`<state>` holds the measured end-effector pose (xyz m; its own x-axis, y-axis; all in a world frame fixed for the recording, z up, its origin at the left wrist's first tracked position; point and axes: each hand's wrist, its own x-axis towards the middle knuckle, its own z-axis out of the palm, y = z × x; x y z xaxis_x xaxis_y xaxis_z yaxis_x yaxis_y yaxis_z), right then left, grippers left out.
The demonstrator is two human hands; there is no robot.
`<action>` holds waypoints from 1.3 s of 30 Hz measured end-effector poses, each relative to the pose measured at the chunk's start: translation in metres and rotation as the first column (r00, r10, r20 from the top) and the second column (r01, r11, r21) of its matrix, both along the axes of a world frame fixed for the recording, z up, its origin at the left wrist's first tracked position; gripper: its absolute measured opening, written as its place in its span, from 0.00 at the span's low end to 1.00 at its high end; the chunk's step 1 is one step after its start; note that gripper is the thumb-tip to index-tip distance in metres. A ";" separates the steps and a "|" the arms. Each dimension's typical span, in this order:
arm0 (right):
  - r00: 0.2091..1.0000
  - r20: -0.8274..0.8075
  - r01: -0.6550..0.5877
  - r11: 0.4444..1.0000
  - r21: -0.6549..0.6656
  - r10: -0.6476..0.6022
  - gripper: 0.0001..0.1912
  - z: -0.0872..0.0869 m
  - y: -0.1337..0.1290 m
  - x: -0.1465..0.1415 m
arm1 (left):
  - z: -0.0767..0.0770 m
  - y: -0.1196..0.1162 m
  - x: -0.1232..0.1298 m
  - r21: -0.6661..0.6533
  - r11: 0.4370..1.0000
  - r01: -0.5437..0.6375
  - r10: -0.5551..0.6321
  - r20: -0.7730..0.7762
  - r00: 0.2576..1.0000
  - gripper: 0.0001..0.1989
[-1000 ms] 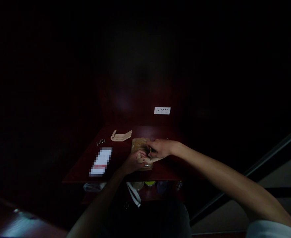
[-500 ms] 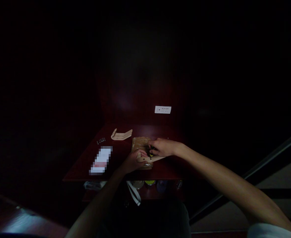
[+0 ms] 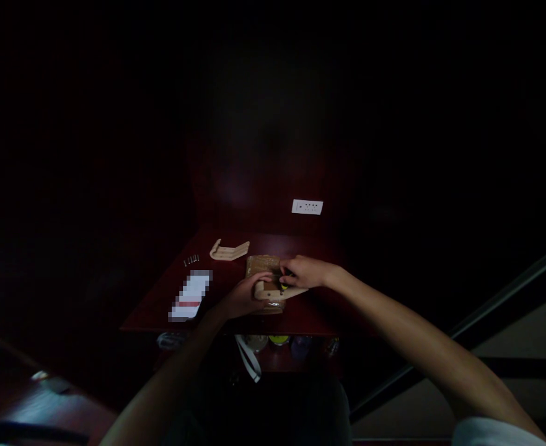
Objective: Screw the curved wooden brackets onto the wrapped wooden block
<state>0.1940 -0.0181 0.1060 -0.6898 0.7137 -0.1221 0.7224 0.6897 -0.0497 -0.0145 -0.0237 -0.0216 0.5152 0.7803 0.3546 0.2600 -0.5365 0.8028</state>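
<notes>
My left hand (image 3: 245, 296) grips the curved end of a pale wooden piece (image 3: 276, 295) with a bend in it. This piece rests over a brown, tape-wrapped block (image 3: 263, 263) on the table. My right hand (image 3: 304, 271) is closed around a small yellow-and-black screwdriver (image 3: 284, 285), most of it covered by the fingers. The tool's lower end points down at the wooden piece; whether it sits in a screw is too small to tell. A similar set of bent wooden pieces (image 3: 230, 253) lies farther back on the left.
Several small metal screws (image 3: 191, 260) stand in a row at the left, behind a blurred white phone-like rectangle (image 3: 191, 297). The dark red table (image 3: 156, 313) has a shelf below with jars (image 3: 279, 340) and a white strap (image 3: 248, 359). A white socket plate (image 3: 307, 207) is on the wall.
The fingers of my left hand have shifted back along the wooden piece's curved end. My right hand stays on the screwdriver, turned slightly. The whole view has moved a little.
</notes>
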 end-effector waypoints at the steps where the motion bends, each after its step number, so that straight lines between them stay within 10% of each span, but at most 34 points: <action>1: 1.000 -0.013 -0.010 1.000 0.000 0.010 0.12 -0.001 0.001 0.000 | 0.002 0.000 -0.004 0.044 0.998 -0.034 0.035 -0.022 0.999 0.34; 15: 0.997 -0.063 0.041 0.992 0.118 -0.033 0.22 -0.020 0.007 -0.003 | -0.013 0.006 -0.025 0.087 0.990 -0.107 0.115 -0.096 0.989 0.21; 31: 0.978 -0.145 0.174 0.968 0.180 -0.149 0.24 -0.017 -0.005 -0.002 | -0.003 0.003 -0.024 0.038 0.989 -0.142 0.146 -0.142 0.979 0.29; 39: 0.645 -0.731 0.383 0.922 0.055 -0.224 0.18 -0.020 0.016 0.048 | -0.034 -0.002 -0.016 -0.191 0.906 -0.379 0.388 0.011 0.922 0.41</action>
